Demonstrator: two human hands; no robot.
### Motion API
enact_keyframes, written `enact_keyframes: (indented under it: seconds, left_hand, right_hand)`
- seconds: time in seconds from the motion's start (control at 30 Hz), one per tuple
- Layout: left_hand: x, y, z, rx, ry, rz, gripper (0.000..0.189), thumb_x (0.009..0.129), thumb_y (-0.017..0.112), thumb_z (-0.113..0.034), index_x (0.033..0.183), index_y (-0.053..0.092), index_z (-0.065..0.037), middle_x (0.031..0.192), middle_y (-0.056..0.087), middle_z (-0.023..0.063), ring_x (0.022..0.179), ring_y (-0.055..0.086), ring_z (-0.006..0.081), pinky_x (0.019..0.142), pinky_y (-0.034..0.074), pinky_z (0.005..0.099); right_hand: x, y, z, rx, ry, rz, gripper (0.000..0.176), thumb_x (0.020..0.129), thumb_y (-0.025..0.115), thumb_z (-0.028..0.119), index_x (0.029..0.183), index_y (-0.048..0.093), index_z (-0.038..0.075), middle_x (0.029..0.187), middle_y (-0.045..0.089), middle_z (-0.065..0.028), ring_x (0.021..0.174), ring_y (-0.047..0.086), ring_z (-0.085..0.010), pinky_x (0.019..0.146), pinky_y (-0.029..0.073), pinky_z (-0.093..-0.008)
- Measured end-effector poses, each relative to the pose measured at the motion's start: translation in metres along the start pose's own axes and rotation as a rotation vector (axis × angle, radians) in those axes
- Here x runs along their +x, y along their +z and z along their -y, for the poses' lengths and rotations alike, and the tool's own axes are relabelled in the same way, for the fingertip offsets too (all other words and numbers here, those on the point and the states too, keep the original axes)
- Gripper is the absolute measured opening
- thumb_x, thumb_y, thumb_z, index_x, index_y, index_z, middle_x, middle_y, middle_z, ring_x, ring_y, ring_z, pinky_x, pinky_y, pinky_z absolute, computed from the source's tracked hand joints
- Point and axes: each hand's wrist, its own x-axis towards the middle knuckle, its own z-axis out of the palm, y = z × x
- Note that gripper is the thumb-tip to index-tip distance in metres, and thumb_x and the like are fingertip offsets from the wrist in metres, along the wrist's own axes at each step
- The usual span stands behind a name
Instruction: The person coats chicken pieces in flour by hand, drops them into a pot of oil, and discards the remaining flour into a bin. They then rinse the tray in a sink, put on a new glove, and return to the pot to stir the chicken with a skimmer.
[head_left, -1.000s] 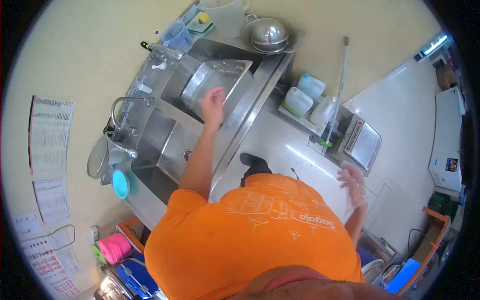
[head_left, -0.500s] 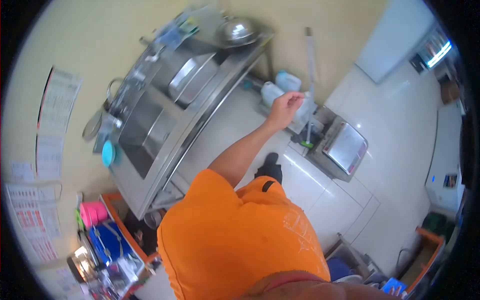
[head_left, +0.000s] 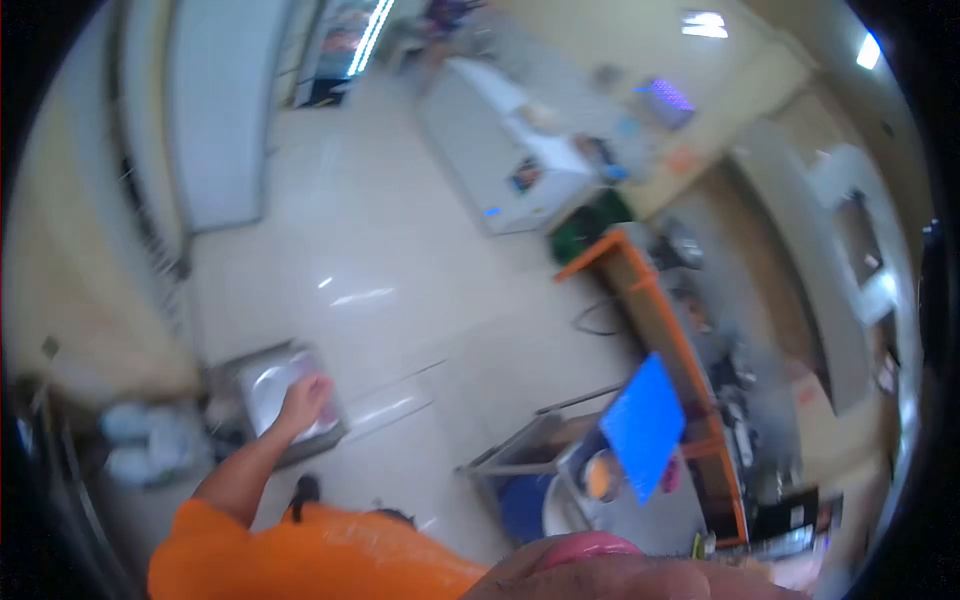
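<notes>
My left hand [head_left: 306, 402] reaches out in front of me at the end of an orange sleeve, its fingers blurred by motion. In this view it overlaps a low box with a shiny steel top [head_left: 268, 392] that stands on the floor. No held object shows at the hand, and I cannot tell how its fingers are set. My right hand is out of the picture.
White jugs [head_left: 150, 445] sit on the floor by the left wall. At lower right, a blue flat panel [head_left: 645, 430] stands over a steel table [head_left: 690, 515] with a blue tub [head_left: 525, 508] beside it. An orange-edged counter [head_left: 655, 300] and a white chest [head_left: 510, 165] stand beyond.
My view has swung to the right; the sink has left the picture and the counters on the right have come in. My left hand now overlaps the steel-topped box instead of the jugs.
</notes>
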Motion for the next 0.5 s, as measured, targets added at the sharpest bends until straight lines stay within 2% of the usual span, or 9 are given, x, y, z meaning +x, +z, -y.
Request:
enact_keyframes:
  seconds: [0.03,0.13,0.17,0.2,0.33,0.4,0.43,0.47,0.5]
  left_hand:
    - [0.037,0.031,-0.007,-0.032,0.005,0.136,0.020,0.085,0.056,-0.021,0.093,0.059,-0.003,0.083,0.063,0.0120,0.076,0.059,0.0191,0.067,0.046,0.0322]
    - [0.133,0.082,-0.110,0.038,0.112,0.457,0.021,0.081,0.058,-0.014,0.098,0.059,-0.001,0.089,0.063,0.0140,0.086,0.061,0.0206,0.076,0.047,0.0314]
    - [0.165,0.107,-0.128,-0.101,0.170,0.549,0.019,0.080,0.057,-0.009,0.097,0.059,0.001,0.090,0.063,0.0145,0.087,0.060,0.0195,0.075,0.047,0.0310]
    - [0.202,0.138,-0.136,-0.060,0.284,0.581,0.018,0.080,0.056,-0.007,0.096,0.059,0.002,0.086,0.062,0.0109,0.082,0.059,0.0174,0.073,0.047,0.0291]
    - [0.335,0.270,-0.153,-0.228,0.314,0.594,0.017,0.082,0.054,-0.005,0.098,0.058,-0.001,0.082,0.057,0.0032,0.075,0.052,0.0122,0.069,0.045,0.0258]
    - [0.379,0.306,-0.188,-0.207,0.143,0.641,0.019,0.085,0.053,-0.007,0.103,0.057,-0.001,0.087,0.058,0.0055,0.081,0.054,0.0136,0.073,0.045,0.0265]
    - [0.404,0.339,-0.175,-0.282,0.165,0.584,0.022,0.086,0.053,-0.009,0.107,0.055,-0.001,0.091,0.058,0.0066,0.084,0.054,0.0143,0.075,0.045,0.0270]
    - [0.415,0.341,-0.225,-0.232,0.306,0.600,0.025,0.087,0.051,-0.009,0.111,0.053,-0.002,0.095,0.058,0.0074,0.086,0.054,0.0143,0.076,0.046,0.0269]
    - [0.434,0.347,-0.255,-0.164,0.328,0.592,0.026,0.088,0.050,-0.009,0.113,0.051,-0.002,0.097,0.057,0.0084,0.089,0.054,0.0152,0.078,0.046,0.0274]
  right_hand:
    - [0.010,-0.005,-0.008,0.005,0.059,-0.008,0.053,0.088,0.042,0.046,0.128,0.044,0.012,0.115,0.055,-0.0058,0.103,0.051,-0.0172,0.089,0.037,-0.0326]
    - [0.053,0.011,-0.020,0.048,0.208,-0.033,0.053,0.089,0.040,0.046,0.128,0.044,0.011,0.114,0.055,-0.0057,0.103,0.051,-0.0170,0.090,0.037,-0.0325]
    - [0.071,0.022,-0.020,0.088,0.246,-0.040,0.053,0.089,0.040,0.046,0.128,0.044,0.011,0.114,0.056,-0.0057,0.103,0.051,-0.0170,0.090,0.037,-0.0324]
    - [0.098,0.037,-0.014,0.138,0.271,-0.038,0.053,0.089,0.039,0.047,0.128,0.044,0.011,0.114,0.056,-0.0056,0.103,0.051,-0.0169,0.090,0.037,-0.0324]
    - [0.242,0.077,0.044,0.354,0.218,0.003,0.053,0.090,0.037,0.047,0.128,0.044,0.011,0.113,0.056,-0.0055,0.103,0.051,-0.0166,0.091,0.037,-0.0322]
    - [0.326,0.073,0.102,0.453,0.094,0.081,0.053,0.091,0.036,0.048,0.128,0.044,0.010,0.113,0.056,-0.0054,0.103,0.051,-0.0165,0.091,0.037,-0.0321]
    - [0.365,0.067,0.142,0.526,0.007,0.142,0.054,0.091,0.036,0.048,0.128,0.044,0.010,0.112,0.056,-0.0054,0.102,0.050,-0.0164,0.091,0.037,-0.0321]
    - [0.396,0.055,0.183,0.631,-0.080,0.248,0.054,0.091,0.036,0.048,0.128,0.044,0.010,0.112,0.056,-0.0053,0.102,0.050,-0.0164,0.091,0.037,-0.0320]
    - [0.429,0.038,0.223,0.723,-0.148,0.392,0.054,0.091,0.035,0.048,0.128,0.044,0.010,0.112,0.056,-0.0053,0.102,0.050,-0.0163,0.092,0.037,-0.0320]
